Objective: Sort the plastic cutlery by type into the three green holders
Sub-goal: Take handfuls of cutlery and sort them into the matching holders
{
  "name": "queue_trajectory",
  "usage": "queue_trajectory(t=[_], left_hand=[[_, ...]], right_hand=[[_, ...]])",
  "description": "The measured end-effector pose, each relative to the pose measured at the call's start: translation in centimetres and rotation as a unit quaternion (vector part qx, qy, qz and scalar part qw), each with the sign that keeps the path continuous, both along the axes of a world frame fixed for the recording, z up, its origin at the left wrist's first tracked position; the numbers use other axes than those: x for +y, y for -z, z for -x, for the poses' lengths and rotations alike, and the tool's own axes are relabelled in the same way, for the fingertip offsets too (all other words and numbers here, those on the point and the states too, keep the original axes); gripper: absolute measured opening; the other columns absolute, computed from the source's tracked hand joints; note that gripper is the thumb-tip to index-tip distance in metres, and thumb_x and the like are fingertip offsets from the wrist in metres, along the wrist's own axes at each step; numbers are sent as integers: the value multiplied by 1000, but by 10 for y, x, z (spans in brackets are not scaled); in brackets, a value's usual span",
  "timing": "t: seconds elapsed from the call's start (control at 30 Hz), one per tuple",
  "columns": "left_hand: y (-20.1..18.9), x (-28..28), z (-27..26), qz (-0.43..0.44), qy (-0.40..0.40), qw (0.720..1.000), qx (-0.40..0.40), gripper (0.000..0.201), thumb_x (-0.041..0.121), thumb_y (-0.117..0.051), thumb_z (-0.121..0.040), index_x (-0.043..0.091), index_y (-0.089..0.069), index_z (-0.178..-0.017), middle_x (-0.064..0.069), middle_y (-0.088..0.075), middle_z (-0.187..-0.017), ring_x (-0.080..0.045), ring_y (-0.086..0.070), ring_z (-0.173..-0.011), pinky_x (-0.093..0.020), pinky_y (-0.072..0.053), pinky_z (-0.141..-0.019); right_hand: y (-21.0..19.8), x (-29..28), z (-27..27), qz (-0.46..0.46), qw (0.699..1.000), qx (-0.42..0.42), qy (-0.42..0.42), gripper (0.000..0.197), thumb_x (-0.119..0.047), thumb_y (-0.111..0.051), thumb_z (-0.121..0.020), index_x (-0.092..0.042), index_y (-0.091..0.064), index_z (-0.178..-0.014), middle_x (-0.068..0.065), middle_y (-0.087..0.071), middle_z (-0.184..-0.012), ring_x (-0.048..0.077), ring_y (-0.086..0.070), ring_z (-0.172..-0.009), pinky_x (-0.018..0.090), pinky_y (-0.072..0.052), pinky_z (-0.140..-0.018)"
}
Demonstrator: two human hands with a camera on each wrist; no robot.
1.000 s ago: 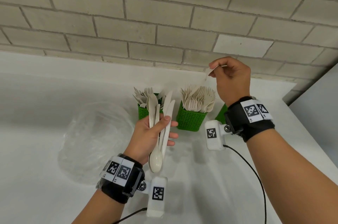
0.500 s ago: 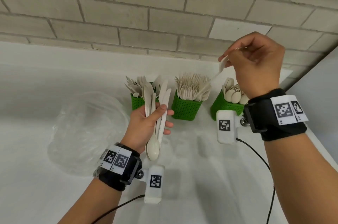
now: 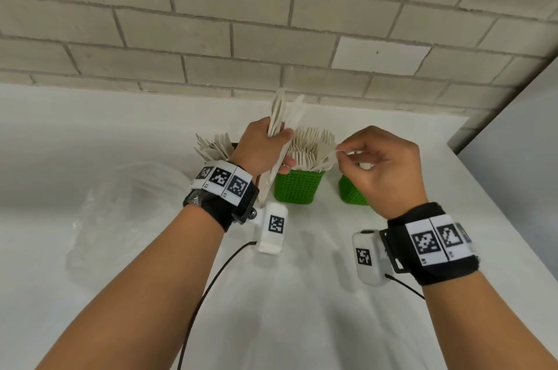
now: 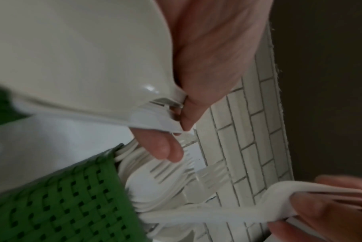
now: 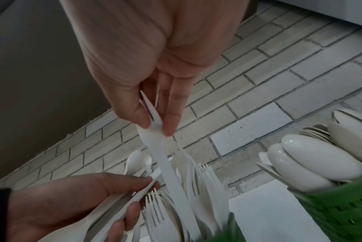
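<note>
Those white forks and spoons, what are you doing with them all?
A person is sorting plastic cutlery into green holders. The right hand pinches one fork by its prong end, handle down into the middle holder, which is full of forks. The left hand grips a bunch of unsorted cutlery above the holders. The right holder has spoons in it.

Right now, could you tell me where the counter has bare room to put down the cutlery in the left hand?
The white counter is bare in front of the middle green holder, between the two forearms, and right of the clear plastic bag. The back is crowded: holders stand close together, with the left hand and right hand over them.
</note>
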State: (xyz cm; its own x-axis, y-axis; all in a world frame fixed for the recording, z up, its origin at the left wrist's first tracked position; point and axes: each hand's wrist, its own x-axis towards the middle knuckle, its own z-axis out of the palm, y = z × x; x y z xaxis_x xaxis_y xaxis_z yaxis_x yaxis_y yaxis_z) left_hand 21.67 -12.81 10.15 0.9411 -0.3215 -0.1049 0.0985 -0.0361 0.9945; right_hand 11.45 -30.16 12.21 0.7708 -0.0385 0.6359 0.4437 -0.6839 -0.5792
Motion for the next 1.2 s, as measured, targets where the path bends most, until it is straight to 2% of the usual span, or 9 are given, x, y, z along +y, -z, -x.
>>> queue_trajectory(t=[0.23, 0.33, 0.47, 0.57, 0.7, 0.83, 0.93, 1.03, 1.2], left_hand=[[-1, -4, -1, -41, 19, 999, -4, 10, 19, -56, -99, 15, -54, -90, -8, -61, -81, -19, -67, -53, -34, -58, -53], [-1, -4, 2, -30, 15, 999, 3, 11, 19, -56, -99, 8, -56, -99, -10, -61, -80, -19, -67, -53, -33, -59, -52], [-1, 0, 8, 3, -7, 1000, -2, 19, 18, -58, -98, 3, -57, -107, -12, -64, -80, -20, -68, -54, -30, -57, -49], [-1, 9, 20, 61, -46, 997, -13, 16, 20, -61, -97, 7, -60, -106, -13, -69, -84, -25, -71, -62, -30, -57, -52], [-4, 15, 43, 116, -2, 993, 0, 15, 19, -63, -94, 7, -64, -103, -10, -76, -93, -26, -71, -64, -32, -59, -56], [-4, 15, 62, 154, 35, 987, 30, 14, 17, -60, -95, 8, -67, -102, -13, -75, -94, -25, -71, -66, -32, -59, -56], [2, 21, 70, 194, 37, 978, 70, 21, 17, -56, -97, 4, -66, -110, -14, -75, -100, -27, -73, -72, -33, -60, -56], [8, 27, 74, 195, 23, 976, 90, 19, 16, -57, -96, 2, -65, -106, -13, -75, -97, -28, -73, -69, -35, -61, -56], [10, 38, 76, 179, 27, 980, 78, 19, 14, -56, -97, 0, -65, -105, -12, -76, -94, -29, -73, -67, -37, -60, -56]], right_hand=[[2, -5, -17, 51, 997, 39, 46, 8, -1, -70, -83, -8, -72, -86, -2, -67, -81, 10, -64, -75, 15, -53, -72], [16, -4, -32, 146, 980, 105, 90, 8, -8, -68, -86, -14, -73, -89, 1, -68, -86, 21, -60, -86, 34, -47, -78], [33, 5, -36, 190, 974, 98, 73, 14, -1, -69, -82, -9, -74, -93, 7, -65, -90, 31, -56, -88, 41, -49, -72], [20, 7, -32, 123, 982, 92, 107, 16, -18, -74, -83, -20, -74, -99, -1, -63, -91, 20, -55, -88, 38, -47, -81], [-18, 31, -28, -92, 983, 134, 85, 16, -36, -71, -86, -26, -71, -98, -8, -65, -81, 7, -60, -71, 17, -48, -67], [-23, 41, -29, -181, 966, 186, 9, 4, -17, -73, -86, -16, -73, -82, -1, -68, -66, 7, -59, -54, 17, -46, -53], [-19, 37, -27, -278, 945, 171, -19, 10, -3, -69, -87, -11, -74, -83, 0, -66, -58, 10, -54, -46, 19, -42, -46], [-20, 34, -25, -340, 924, 168, -41, 9, -4, -71, -85, -11, -75, -87, 6, -65, -59, 13, -56, -48, 22, -49, -49], [-29, 32, -24, -343, 919, 180, -74, 12, -6, -74, -80, -12, -75, -91, 6, -66, -62, 13, -58, -50, 24, -54, -56]])
